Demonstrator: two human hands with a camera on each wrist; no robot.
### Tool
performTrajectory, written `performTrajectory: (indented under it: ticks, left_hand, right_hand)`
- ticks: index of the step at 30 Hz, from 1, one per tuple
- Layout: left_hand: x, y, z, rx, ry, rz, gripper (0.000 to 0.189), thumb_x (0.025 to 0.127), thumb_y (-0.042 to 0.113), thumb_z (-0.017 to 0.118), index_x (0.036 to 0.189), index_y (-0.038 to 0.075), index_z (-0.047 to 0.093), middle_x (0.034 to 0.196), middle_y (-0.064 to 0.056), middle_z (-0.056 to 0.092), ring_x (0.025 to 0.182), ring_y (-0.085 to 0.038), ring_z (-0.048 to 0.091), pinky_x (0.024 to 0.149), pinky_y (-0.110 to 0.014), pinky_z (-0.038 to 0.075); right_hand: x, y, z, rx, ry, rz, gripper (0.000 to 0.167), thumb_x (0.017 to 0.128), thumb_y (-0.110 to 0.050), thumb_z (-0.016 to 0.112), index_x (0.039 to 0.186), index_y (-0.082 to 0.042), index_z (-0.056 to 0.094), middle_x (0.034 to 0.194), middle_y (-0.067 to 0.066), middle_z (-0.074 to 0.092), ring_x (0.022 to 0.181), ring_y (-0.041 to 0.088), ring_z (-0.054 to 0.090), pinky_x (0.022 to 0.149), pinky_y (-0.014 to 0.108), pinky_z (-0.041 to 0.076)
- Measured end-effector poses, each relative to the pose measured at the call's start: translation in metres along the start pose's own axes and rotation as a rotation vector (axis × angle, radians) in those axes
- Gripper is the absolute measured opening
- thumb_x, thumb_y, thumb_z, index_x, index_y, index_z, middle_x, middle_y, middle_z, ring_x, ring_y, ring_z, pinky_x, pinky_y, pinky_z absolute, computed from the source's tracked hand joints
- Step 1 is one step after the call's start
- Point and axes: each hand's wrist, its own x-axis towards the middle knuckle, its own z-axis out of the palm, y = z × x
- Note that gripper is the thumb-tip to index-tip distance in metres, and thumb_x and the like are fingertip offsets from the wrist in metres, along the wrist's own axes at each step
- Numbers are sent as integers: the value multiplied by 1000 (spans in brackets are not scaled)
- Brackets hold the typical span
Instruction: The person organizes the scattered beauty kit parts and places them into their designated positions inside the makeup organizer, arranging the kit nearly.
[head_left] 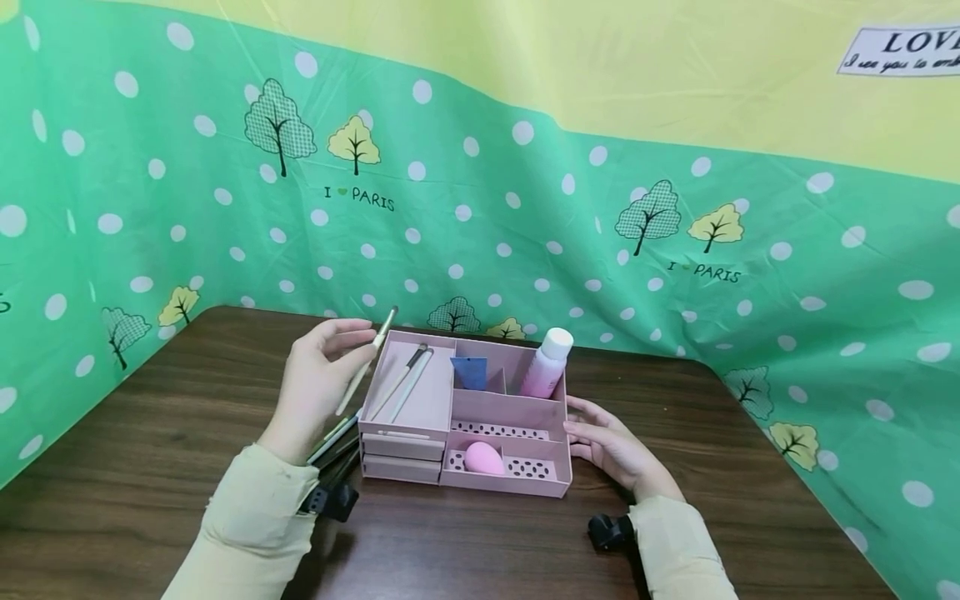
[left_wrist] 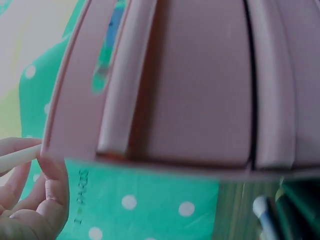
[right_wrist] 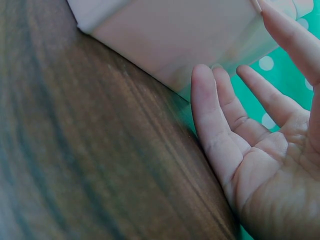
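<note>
My left hand (head_left: 315, 383) pinches a makeup brush (head_left: 386, 327) between thumb and fingers, tilted with its tip upward, beside the pink organizer's (head_left: 510, 410) left edge. In the left wrist view, the pale brush handle (left_wrist: 20, 159) shows between the fingertips. Two brushes (head_left: 398, 382) lie slanted in the organizer's left top compartment. On the organizer's right side, my right hand (head_left: 611, 442) rests its fingertips, the fingers mostly straight. The right wrist view shows those fingers (right_wrist: 207, 102) against the side wall (right_wrist: 170, 45).
A pink bottle with a white cap (head_left: 546, 367) leans in the back right compartment, near a blue item (head_left: 471, 373). A pink makeup sponge (head_left: 483, 458) sits in front. Several more brushes (head_left: 333, 442) lie left of the organizer on the brown table (head_left: 465, 550). A green curtain (head_left: 465, 242) hangs behind.
</note>
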Motion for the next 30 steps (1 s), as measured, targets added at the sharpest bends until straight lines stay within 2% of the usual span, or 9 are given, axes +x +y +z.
performTrajectory:
  ticks: [4, 6, 14, 19, 24, 30]
  left_hand:
    - [-1, 0, 13, -1, -22, 11, 29, 92, 10, 68, 120, 4, 66, 118, -17, 71, 101, -22, 69, 76, -15, 53]
    - [-2, 0, 17, 7, -33, 15, 28, 92, 11, 68, 120, 5, 67, 117, -16, 71, 100, -25, 69, 76, -16, 53]
    - [-5, -2, 30, 10, -39, 8, 27, 90, 10, 72, 116, 6, 69, 114, -14, 73, 87, -20, 71, 72, -19, 54]
    - [-6, -6, 37, 93, -5, 50, 24, 87, 11, 75, 110, 9, 71, 108, -11, 75, 79, -17, 66, 68, -21, 50]
    - [-7, -7, 44, 184, 31, 104, 23, 84, 10, 77, 106, 8, 72, 101, -11, 76, 81, -22, 69, 70, -27, 51]
    - [-9, -5, 49, 274, 17, 120, 19, 86, 10, 75, 104, 7, 72, 93, -11, 76, 82, -21, 71, 69, -29, 53]
  right_hand:
    - [-1, 0, -1, -2, 0, 2, 72, 99, -14, 57, 155, 2, 15, 124, 5, 60, 101, 13, 67, 89, 28, 56]
    - [-1, 0, -1, -3, 2, 1, 72, 99, -14, 57, 155, 2, 15, 124, 5, 60, 102, 14, 67, 89, 28, 56]
    - [0, 0, -1, 10, -5, 0, 72, 98, -14, 58, 155, 2, 15, 123, 5, 59, 103, 16, 67, 89, 29, 56]
    - [0, 0, 0, 7, 0, 5, 73, 98, -15, 58, 154, 2, 15, 122, 5, 59, 103, 16, 67, 88, 29, 56]
    - [0, 0, 0, 6, -2, 11, 73, 98, -15, 58, 154, 2, 15, 122, 4, 59, 102, 15, 66, 88, 29, 56]
    - [1, -1, 0, 8, -2, 12, 72, 99, -14, 57, 155, 2, 15, 122, 4, 60, 101, 15, 67, 88, 28, 56]
